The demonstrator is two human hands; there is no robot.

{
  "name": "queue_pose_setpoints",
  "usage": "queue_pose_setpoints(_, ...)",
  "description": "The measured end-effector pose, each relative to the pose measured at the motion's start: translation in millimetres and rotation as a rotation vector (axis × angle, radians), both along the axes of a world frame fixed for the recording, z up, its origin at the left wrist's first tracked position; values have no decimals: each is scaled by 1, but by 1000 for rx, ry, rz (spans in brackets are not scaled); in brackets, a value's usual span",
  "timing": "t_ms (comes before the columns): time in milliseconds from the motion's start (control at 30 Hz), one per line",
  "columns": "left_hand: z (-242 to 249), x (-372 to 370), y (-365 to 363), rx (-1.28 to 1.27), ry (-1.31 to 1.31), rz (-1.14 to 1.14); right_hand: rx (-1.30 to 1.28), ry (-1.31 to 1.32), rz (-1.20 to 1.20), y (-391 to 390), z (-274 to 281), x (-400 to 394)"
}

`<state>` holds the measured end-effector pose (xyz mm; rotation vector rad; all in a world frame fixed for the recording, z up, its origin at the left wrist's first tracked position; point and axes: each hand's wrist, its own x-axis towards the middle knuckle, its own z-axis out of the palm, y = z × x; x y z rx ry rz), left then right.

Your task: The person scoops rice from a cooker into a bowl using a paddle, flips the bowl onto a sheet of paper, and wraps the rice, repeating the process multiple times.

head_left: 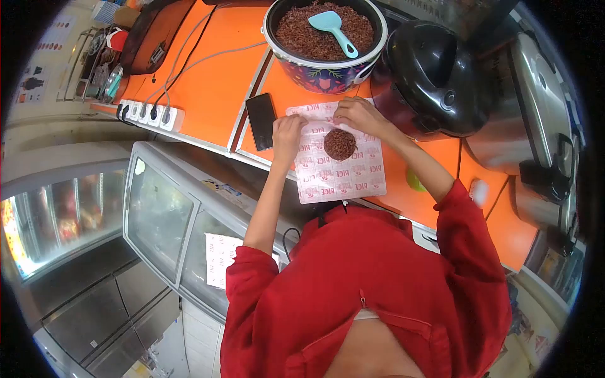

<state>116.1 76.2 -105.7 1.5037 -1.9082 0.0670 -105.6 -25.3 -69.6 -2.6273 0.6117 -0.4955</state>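
Note:
A sheet of printed paper lies on the orange counter, with a round mound of brown rice on its upper middle. My left hand grips the sheet's left side near the top, its fingers closed on the edge. Just above the rice, my right hand pinches the paper's top part, which is partly folded over. Beyond the sheet stands an open pot of brown rice, a light blue paddle resting on the rice. A black phone lies left of my left hand.
At the right are a black-lidded cooker and a large metal one. A power strip with cables lies on the left counter. A glass-topped freezer stands below left. Something green sits beneath my right forearm.

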Motion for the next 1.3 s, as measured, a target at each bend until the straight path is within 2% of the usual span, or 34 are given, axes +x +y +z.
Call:
queue_pose_setpoints(67, 0, -3, -1, -20, 15, 27, 48, 38, 46, 1, 3, 2)
queue_pose_setpoints(133, 0, -3, -1, -7, 15, 19, 10, -26, -10, 6, 3, 3)
queue_pose_setpoints(200, 1, -3, 1, 6, 15, 9, -1, 31, -20, 3, -8, 3)
queue_pose_setpoints(267, 2, 2, 4, -8, -19, 198, -14, 83, -26, 2, -10, 4)
queue_pose_setpoints(300, 4, 6, 10, -8, -22, 199, -7, 106, -84, 4, -11, 3)
queue_pose_setpoints(367, 2, 16, 24, 124, -184, 477, 0, 127, -140, 7, -9, 4)
queue_pose_setpoints(433, -13, 29, 30, 160, -161, 486, -42, 247, -141, 5, -8, 3)
queue_pose_setpoints(467, -18, 31, 33, 246, -183, 464, -42, 245, -137, 4, -11, 1)
queue_pose_setpoints(500, -23, 34, 36, 332, -204, 441, -116, 90, -67, 2, -15, 0)
queue_pose_setpoints(533, -23, 33, 38, 278, -258, 457, -188, -65, 2, 1, -15, 0)
queue_pose_setpoints(633, -20, 27, 36, 330, -157, 459, -223, -1, -1, 3, -15, -2)
queue_pose_setpoints(700, -11, 25, 35, 285, -146, 460, -218, -46, 23, 4, -15, -3)
queue_pose_setpoints(767, 2, 27, 40, 197, 213, 215, -217, -86, 47, 5, -12, -6)
queue_pose_setpoints(800, 8, 28, 43, 187, 290, 128, -146, -59, 77, 6, -10, -8)
queue_pose_setpoints(867, 16, 22, 53, 220, 263, 53, -83, -32, 104, 9, -8, -7)
queue_pose_setpoints(900, 19, 20, 56, 255, 232, -16, -49, -101, 102, 17, -9, -4)
queue_pose_setpoints(967, 1, 10, 56, 210, 268, 22, -17, -173, 108, 34, -11, -3)
queue_pose_setpoints(1033, -26, 15, 51, 214, 33, 241, -137, 48, 162, 59, -15, -5)
queue_pose_setpoints(1067, -29, 15, 47, 177, 201, 356, -157, 90, 159, 70, -28, -8)
queue_pose_setpoints(1100, -31, 19, 48, 178, 204, 353, -155, 94, 157, 77, -40, -14)
queue_pose_setpoints(1167, -27, 31, 47, 84, 195, 534, -109, 108, 80, 94, -35, -18)
queue_pose_setpoints(1200, -24, 30, 40, -21, 242, 352, 28, 153, 53, 104, -30, -24)
queue_pose_setpoints(1267, 15, -6, 34, 234, 200, 19, 7, 147, 33, 113, -38, -25)
queue_pose_setpoints(1300, 29, -24, 33, 289, 26, -163, -20, 140, 16, 118, -41, -25)
